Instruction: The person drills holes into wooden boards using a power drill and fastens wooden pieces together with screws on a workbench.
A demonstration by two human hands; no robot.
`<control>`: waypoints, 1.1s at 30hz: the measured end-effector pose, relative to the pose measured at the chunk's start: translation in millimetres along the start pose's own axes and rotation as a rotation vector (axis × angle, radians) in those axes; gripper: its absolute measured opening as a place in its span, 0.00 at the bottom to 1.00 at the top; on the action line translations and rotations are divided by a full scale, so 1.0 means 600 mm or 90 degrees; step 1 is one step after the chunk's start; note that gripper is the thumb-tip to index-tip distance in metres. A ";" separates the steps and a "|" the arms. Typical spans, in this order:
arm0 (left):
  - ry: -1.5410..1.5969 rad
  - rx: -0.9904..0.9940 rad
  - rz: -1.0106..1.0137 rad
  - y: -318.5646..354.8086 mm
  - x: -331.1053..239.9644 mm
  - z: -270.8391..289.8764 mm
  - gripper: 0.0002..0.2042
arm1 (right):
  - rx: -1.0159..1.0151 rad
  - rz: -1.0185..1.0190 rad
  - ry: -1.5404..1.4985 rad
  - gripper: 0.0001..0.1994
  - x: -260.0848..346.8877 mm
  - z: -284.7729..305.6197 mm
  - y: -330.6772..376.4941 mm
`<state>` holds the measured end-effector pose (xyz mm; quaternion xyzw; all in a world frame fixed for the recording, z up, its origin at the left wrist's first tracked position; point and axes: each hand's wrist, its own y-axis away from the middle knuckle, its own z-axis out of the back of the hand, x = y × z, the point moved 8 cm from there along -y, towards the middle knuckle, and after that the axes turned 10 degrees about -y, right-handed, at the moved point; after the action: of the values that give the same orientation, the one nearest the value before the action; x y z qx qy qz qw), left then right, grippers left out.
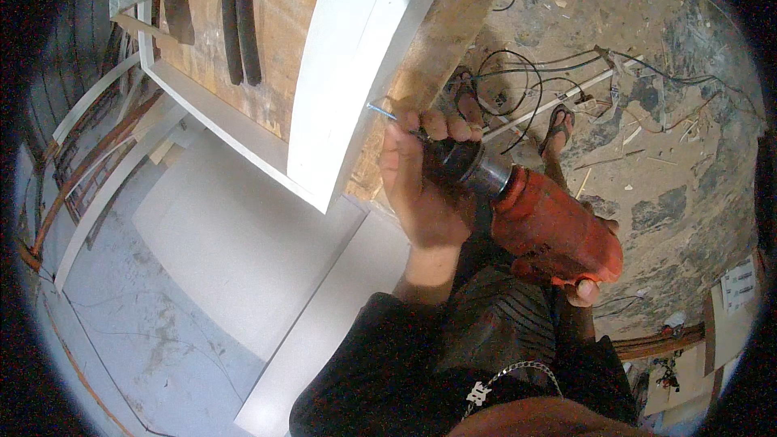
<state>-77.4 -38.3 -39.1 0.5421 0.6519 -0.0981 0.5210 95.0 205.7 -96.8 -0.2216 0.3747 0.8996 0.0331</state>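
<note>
Head view is showing the person's left hand (421, 182) curling closed around the dark chuck end of a red power drill (550, 231), its fingers (441, 123) wrapping over the top near the metal collar, while a thin screw or bit (382, 112) is sticking out from the fingertips toward the edge of a white board (348, 73). The right hand (589, 287) is gripping the drill's rear body from below; only a thumb and part of a finger are showing, so how tightly it is clenching cannot be told. The drill is lying tilted, nose up and to the left, held just beside the white board and a rough wooden plank (453, 24) that is running alongside it. Behind the board, a plywood bench (275, 24) is carrying two dark-handled tools with orange bands (240, 16). To the left, white panels (235, 235) are lying flat and leaving open room below the board's edge. To the right, the dusty floor (672, 154) is cluttered with black cables (518, 89), and the person's sandalled feet (557, 125) are standing close to them.
</note>
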 end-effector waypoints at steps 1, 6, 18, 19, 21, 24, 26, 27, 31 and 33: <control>-0.001 0.000 -0.002 -0.001 -0.001 -0.001 0.09 | 0.000 0.000 0.000 0.10 -0.004 0.000 -0.002; -0.001 0.011 -0.003 -0.002 -0.003 -0.004 0.09 | 0.009 0.003 -0.015 0.10 -0.002 0.000 0.001; -0.604 -0.086 -0.203 0.065 -0.089 0.066 0.19 | 0.036 0.003 -0.061 0.11 0.009 -0.008 0.005; -0.602 0.009 -0.366 0.067 -0.135 0.066 0.20 | 0.045 0.001 -0.065 0.11 0.013 -0.006 0.010; -0.732 -0.152 -0.533 0.043 -0.223 0.035 0.17 | 0.057 0.002 -0.065 0.12 0.014 -0.006 0.018; -1.024 -0.051 -0.468 -0.061 -0.235 -0.025 0.18 | 0.070 0.008 -0.070 0.12 0.018 -0.006 0.025; -1.084 -0.002 -0.409 -0.090 -0.210 -0.023 0.19 | 0.078 0.016 -0.075 0.12 0.022 -0.010 0.023; -1.109 -0.028 -0.386 -0.093 -0.198 -0.027 0.19 | 0.078 0.012 -0.079 0.12 0.021 -0.009 0.022; -1.075 -0.059 -0.339 -0.094 -0.191 -0.029 0.18 | 0.085 0.003 -0.089 0.12 0.024 -0.007 0.023; -1.081 -0.079 -0.322 -0.095 -0.197 -0.018 0.18 | 0.089 0.002 -0.092 0.13 0.027 -0.006 0.026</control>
<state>-145.0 -124.6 33.4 0.0966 0.1497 -0.5441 0.8199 78.0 190.4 -95.4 -0.1528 0.4338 0.8848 0.0740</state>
